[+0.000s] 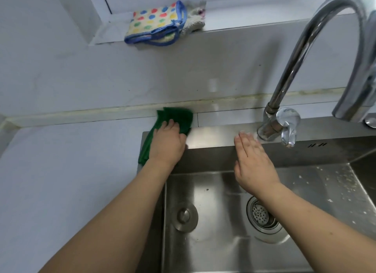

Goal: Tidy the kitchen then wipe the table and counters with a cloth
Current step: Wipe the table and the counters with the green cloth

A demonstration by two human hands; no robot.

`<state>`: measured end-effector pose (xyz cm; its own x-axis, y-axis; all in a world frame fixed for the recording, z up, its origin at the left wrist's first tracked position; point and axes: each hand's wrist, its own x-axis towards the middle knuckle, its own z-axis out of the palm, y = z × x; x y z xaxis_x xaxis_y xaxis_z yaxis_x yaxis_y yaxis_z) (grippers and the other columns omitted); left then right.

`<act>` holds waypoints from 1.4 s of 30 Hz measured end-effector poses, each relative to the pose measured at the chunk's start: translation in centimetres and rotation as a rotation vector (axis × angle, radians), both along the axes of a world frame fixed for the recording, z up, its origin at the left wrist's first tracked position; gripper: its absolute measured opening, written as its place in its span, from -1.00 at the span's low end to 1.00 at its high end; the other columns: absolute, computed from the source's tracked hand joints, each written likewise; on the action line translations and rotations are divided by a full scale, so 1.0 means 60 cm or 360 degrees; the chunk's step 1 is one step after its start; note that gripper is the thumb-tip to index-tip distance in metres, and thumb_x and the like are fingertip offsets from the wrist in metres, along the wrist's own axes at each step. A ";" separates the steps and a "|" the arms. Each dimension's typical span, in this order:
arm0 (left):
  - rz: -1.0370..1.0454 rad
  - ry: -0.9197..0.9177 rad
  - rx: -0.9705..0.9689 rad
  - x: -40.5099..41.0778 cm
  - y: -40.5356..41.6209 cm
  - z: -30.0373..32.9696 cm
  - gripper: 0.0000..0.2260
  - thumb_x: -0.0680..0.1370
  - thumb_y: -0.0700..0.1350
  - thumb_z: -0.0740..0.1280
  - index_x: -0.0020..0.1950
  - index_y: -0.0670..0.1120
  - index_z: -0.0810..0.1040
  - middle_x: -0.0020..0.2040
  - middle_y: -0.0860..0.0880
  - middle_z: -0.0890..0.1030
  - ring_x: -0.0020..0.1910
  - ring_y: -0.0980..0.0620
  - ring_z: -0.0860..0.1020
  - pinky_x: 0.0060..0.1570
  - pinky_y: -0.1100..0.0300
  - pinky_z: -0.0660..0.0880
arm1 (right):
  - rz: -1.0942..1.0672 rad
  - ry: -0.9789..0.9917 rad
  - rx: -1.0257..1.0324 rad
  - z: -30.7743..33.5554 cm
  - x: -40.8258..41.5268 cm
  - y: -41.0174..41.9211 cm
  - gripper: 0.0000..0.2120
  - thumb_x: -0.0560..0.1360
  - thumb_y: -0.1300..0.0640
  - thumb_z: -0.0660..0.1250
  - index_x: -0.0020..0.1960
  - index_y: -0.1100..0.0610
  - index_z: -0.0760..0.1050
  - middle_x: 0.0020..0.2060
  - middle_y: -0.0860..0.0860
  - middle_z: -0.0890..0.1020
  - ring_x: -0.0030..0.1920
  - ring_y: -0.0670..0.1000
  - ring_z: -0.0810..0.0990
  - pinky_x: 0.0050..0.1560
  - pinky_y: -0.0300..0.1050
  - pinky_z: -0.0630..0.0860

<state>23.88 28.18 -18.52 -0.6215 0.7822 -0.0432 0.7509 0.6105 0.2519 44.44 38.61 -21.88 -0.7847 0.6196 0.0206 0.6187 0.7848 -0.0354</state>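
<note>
A green cloth (179, 115) lies on the back left corner of the steel sink's rim (215, 135), reaching onto the pale counter (71, 161). My left hand (167, 143) rests on top of the cloth with its fingers curled down into the fabric. My right hand (253, 164) is held flat with straight fingers over the sink's back wall, its fingertips at the rim close to the tap's base. It holds nothing.
A tall curved steel tap (301, 55) rises at the back right of the sink, with a second fitting (364, 89) at the far right. A spotted cloth (156, 23) lies on the window ledge. The basin has a plug (184, 216) and a drain strainer (262, 216).
</note>
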 end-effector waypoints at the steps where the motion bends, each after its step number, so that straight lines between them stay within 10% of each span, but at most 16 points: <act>1: -0.0085 -0.0007 0.0011 0.016 0.017 0.003 -0.56 0.61 -0.12 0.11 0.49 -0.20 0.30 0.52 -0.17 0.24 0.50 -0.15 0.21 0.47 0.03 0.15 | 0.0018 0.0004 -0.0017 0.001 0.004 0.002 -0.36 0.38 0.11 0.02 0.38 0.37 0.37 0.36 0.27 0.41 0.38 0.25 0.39 0.41 0.14 0.29; 10: -0.0761 -0.0398 -0.0119 0.129 0.197 0.029 -0.53 0.62 -0.21 0.09 0.54 -0.10 0.22 0.56 -0.11 0.17 0.54 -0.09 0.12 0.50 0.04 0.07 | 0.0163 0.0008 -0.0165 0.016 0.107 0.023 -0.39 0.38 0.12 0.03 0.36 0.32 0.41 0.37 0.24 0.43 0.37 0.20 0.42 0.42 0.13 0.16; 13: -0.0792 -0.0475 -0.0129 0.144 0.221 0.031 -0.53 0.60 -0.24 0.08 0.53 -0.07 0.27 0.54 -0.09 0.23 0.52 -0.07 0.17 0.49 0.03 0.10 | 0.0181 -0.0058 -0.0306 0.035 0.131 0.025 -0.39 0.50 0.11 -0.02 0.54 0.23 0.10 0.54 0.16 0.09 0.54 0.11 0.06 0.46 -0.11 -0.23; 29: 0.0666 -0.1385 0.0596 0.284 -0.181 0.161 -0.66 0.62 -0.22 0.07 0.29 0.06 0.48 0.06 -0.01 0.58 -0.02 0.04 0.54 0.03 0.14 0.48 | 0.0088 -0.0252 -0.0690 0.172 0.237 -0.160 -0.41 0.62 0.09 0.00 0.56 0.20 -0.16 0.56 0.12 -0.14 0.55 0.07 -0.15 0.53 -0.03 -0.18; 38: 0.0722 -0.1006 0.0503 0.355 -0.433 0.181 -0.65 0.64 -0.22 0.03 0.36 0.01 0.42 0.07 0.02 0.56 -0.03 0.08 0.52 -0.10 0.21 0.42 | 0.0240 -0.0495 -0.0870 0.172 0.312 -0.316 -0.28 0.60 -0.08 0.10 0.57 0.19 -0.19 0.56 0.12 -0.14 0.55 0.08 -0.15 0.53 -0.01 -0.16; 42: 0.0568 -0.0783 0.0341 0.373 -0.513 0.141 -0.62 0.65 -0.20 0.05 0.48 -0.07 0.31 0.26 -0.03 0.50 0.12 0.03 0.48 0.14 0.21 0.38 | 0.0241 -0.0638 -0.0764 0.156 0.322 -0.372 -0.09 0.52 -0.21 0.21 0.56 0.19 -0.25 0.55 0.12 -0.20 0.55 0.09 -0.19 0.53 0.01 -0.19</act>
